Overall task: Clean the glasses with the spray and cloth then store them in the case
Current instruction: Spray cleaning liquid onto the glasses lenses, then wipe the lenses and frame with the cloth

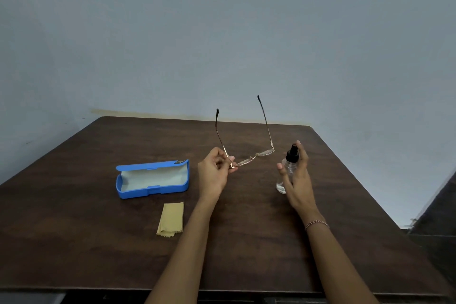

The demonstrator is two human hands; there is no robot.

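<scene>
My left hand pinches the left corner of thin gold-rimmed glasses, held above the table with both dark-tipped arms unfolded and pointing up and away. My right hand grips a small clear spray bottle with a black nozzle, index finger resting on top of the nozzle, just right of the lenses. A blue glasses case lies open on the table to the left, its pale lining showing. A folded yellow cloth lies in front of the case.
The dark wooden table fills the lower view, its far edge against a pale blue-grey wall. The table's right edge runs diagonally, with a dark object beyond it.
</scene>
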